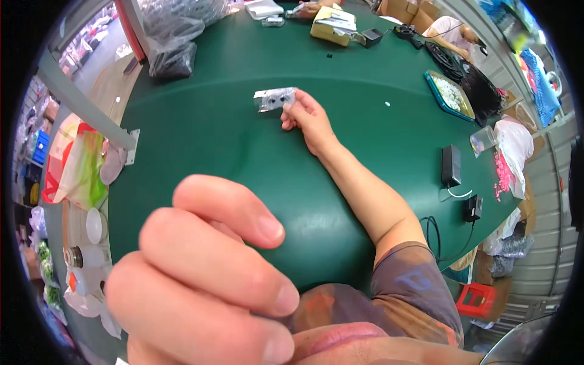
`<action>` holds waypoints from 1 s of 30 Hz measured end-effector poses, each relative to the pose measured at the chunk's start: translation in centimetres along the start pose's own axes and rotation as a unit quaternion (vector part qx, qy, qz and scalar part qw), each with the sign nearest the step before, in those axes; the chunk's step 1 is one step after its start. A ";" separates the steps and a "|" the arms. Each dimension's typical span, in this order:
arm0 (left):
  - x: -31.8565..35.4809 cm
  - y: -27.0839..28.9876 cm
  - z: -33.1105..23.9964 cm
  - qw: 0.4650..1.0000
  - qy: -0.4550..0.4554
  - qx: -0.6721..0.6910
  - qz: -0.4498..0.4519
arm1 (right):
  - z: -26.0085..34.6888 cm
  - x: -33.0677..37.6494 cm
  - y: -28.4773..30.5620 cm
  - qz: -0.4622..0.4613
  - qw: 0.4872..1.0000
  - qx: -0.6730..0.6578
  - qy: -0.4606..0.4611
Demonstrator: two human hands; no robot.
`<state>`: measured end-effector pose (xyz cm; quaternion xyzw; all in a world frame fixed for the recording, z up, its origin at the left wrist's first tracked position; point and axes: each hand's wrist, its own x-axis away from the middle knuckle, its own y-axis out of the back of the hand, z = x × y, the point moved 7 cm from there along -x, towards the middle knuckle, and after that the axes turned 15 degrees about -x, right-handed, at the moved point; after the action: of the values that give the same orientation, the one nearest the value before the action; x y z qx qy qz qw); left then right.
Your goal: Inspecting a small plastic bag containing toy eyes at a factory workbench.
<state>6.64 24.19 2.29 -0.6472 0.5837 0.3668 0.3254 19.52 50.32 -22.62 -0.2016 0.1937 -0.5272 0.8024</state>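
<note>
My right hand (308, 120) reaches out over the green table (243, 158). Its thumb and fingers pinch the right end of a small, shiny clear packet (277, 99) with two dark round spots on it. What those spots are is too small to tell. Close up at the lower left, my left hand (207, 267) is raised above the table with its fingers curled inward. The thumb and palm are hidden, so anything inside it cannot be made out.
Plastic bags (182, 30) lie at the far left. A yellow box (334, 27) stands at the back. On the right are a blue-rimmed tray (448, 109) of white pieces, a black device (451, 165), an adapter (472, 208) with cable, and pink pieces (502, 176). A co-worker (453, 36) sits far right.
</note>
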 end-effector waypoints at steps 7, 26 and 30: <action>0.9 -1.0 2.2 0.990 0.007 -0.002 0.138 | -0.6 0.1 0.6 -0.007 1.000 0.018 -0.012; 8.1 -9.9 3.5 0.874 -0.127 0.069 0.464 | -1.1 0.1 -0.5 0.003 1.000 0.026 -0.010; 7.5 -8.9 4.0 0.876 -0.136 0.062 0.458 | -0.7 0.0 -0.3 -0.006 0.999 0.028 -0.016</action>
<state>15.43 24.64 -6.25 -0.2298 0.7865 0.5222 0.2365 18.90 50.09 -23.08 -0.1886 0.1647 -0.5342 0.8074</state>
